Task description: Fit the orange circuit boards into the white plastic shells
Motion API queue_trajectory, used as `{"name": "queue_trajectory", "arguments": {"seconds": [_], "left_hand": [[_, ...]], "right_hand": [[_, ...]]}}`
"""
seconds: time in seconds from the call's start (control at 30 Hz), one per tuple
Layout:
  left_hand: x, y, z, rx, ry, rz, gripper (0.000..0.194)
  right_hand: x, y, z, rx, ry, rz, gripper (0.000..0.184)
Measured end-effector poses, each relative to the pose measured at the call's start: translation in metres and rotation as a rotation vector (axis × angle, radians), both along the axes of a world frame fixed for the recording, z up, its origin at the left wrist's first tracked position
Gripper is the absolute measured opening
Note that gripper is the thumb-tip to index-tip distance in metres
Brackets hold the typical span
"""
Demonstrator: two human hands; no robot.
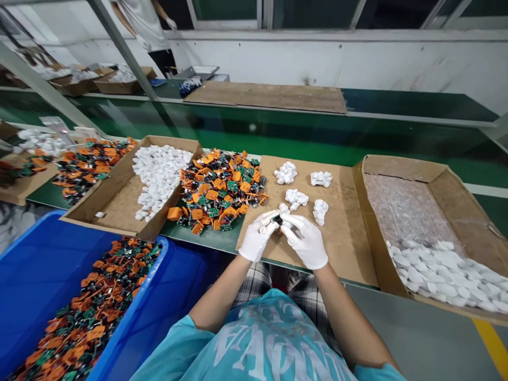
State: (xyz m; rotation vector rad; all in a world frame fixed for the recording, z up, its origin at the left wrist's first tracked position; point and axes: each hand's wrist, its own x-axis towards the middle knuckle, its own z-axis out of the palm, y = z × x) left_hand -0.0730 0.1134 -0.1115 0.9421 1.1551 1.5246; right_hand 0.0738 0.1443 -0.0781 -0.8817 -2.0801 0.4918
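Note:
Both of my hands wear white gloves and meet over the near edge of a cardboard sheet (349, 233). My left hand (256, 239) is closed with thumb and fingertips round a small dark green circuit board (277, 218), which the fingers partly hide. My right hand (307, 242) pinches at the same board from the other side. Just beyond the fingers lie small clusters of white plastic pieces, among them one cluster (296, 198) and another cluster (320, 211). To the left is a heap of circuit boards with orange parts and dark wires (222, 190).
At left, a cardboard box (113, 198) holds small white pieces; at right, a bigger cardboard box (369, 222) holds white oval shells (448, 275). Below left, a blue bin (35, 259) contains more orange-and-green boards. A person (145, 26) stands behind the far bench.

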Motion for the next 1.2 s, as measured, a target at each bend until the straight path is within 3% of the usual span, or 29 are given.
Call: {"name": "queue_trajectory", "arguments": {"seconds": [0.1,0.3,0.57,0.73,0.9,1.03,1.2], "left_hand": [[-0.001,0.003,-0.002,-0.039,-0.156,-0.062,0.043],[0.0,0.003,-0.001,-0.143,-0.369,-0.055,0.05],[-0.001,0.0,0.004,-0.172,-0.341,-0.15,0.05],[-0.002,0.0,0.006,-0.17,-0.318,-0.236,0.055],[0.0,-0.004,0.013,-0.246,-0.497,-0.272,0.05],[-0.002,-0.008,0.018,-0.257,-0.577,-0.297,0.04],[-0.004,-0.008,0.017,-0.29,-0.559,-0.299,0.05]], "right_hand": [[0.0,0.002,0.001,0.085,0.009,0.021,0.026],[0.0,0.001,0.003,0.153,-0.023,-0.055,0.024],[0.006,0.001,-0.003,0.136,-0.126,-0.115,0.027],[0.002,-0.001,-0.003,0.202,-0.123,-0.028,0.026],[0.003,-0.004,0.0,0.149,-0.137,-0.029,0.03],[0.007,-0.008,0.001,0.136,-0.1,0.053,0.034],[0.01,-0.011,-0.001,0.126,-0.077,0.042,0.035]]}}
